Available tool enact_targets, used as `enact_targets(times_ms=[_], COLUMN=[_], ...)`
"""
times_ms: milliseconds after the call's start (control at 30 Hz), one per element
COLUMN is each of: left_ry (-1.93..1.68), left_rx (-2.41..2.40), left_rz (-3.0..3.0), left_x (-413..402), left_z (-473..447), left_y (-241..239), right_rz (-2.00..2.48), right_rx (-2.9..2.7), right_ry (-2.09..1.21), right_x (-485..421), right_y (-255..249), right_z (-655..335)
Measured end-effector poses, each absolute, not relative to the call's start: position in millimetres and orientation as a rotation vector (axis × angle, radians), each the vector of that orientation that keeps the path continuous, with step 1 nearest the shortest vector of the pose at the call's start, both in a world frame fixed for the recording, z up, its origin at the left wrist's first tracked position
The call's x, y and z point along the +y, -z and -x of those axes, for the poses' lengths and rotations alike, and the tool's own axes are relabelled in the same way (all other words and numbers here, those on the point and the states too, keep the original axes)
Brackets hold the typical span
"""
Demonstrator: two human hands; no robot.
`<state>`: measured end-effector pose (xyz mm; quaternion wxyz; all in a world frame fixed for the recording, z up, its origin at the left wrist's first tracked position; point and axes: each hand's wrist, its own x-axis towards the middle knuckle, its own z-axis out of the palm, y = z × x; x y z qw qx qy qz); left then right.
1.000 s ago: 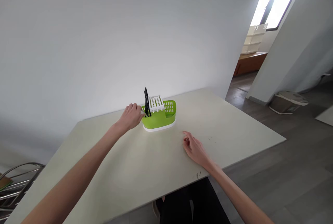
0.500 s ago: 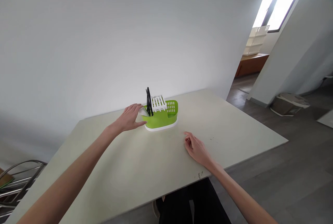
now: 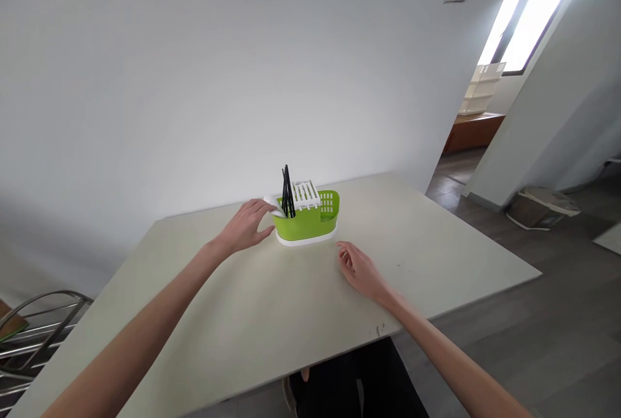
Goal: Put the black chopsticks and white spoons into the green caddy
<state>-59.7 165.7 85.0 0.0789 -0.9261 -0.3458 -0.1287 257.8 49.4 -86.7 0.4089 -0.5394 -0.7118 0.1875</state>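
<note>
A green utensil caddy [image 3: 303, 229] with a white base and a white slatted rack [image 3: 306, 194] stands on the table near the wall. Black chopsticks [image 3: 287, 188] rise from its left compartment, and white spoons [image 3: 272, 202] lean out over the left rim. My left hand [image 3: 246, 225] is at that left end, its fingertips by the spoons and its thumb spread apart below; whether the fingertips touch a spoon is hard to tell. My right hand [image 3: 359, 269] rests on the table in front of the caddy's right end, fingers loosely curled around nothing visible.
The pale table [image 3: 233, 314] meets the white wall [image 3: 218, 81] behind. A metal chair frame [image 3: 48, 334] stands at the lower left. Beyond the table's right edge are a bin [image 3: 538, 208] on the floor, a wall corner and a window [image 3: 528, 17].
The view has shifted slightly. My left hand sits lower and further left relative to the spoons, which show more clearly now. My right hand has moved a little left, towards the caddy.
</note>
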Motion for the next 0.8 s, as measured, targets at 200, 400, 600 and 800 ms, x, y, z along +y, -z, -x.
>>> enact_targets(times_ms=[200,400,600,800], left_ry=[0.352,0.052,0.109,0.420], left_rx=[-1.097,-1.174,-1.123,-1.145], left_rz=[2.737,2.762,2.758,2.720], left_x=[183.2,196.9,195.5,182.8], left_z=[63.4,62.6,61.6,72.4], left_y=[-83.0,-75.8,-69.5,-72.5], right_rz=[1.289,1.381,1.528,1.568], right_rx=[-1.806,-1.888,-1.953,-2.052], right_ry=[-0.187,0.064,0.078,0.146], right_x=[66.9,92.8,112.6,115.8], right_y=[61.7,47.9,64.4,81.8], right_z=[-246.7,-227.7,-217.7,-225.3])
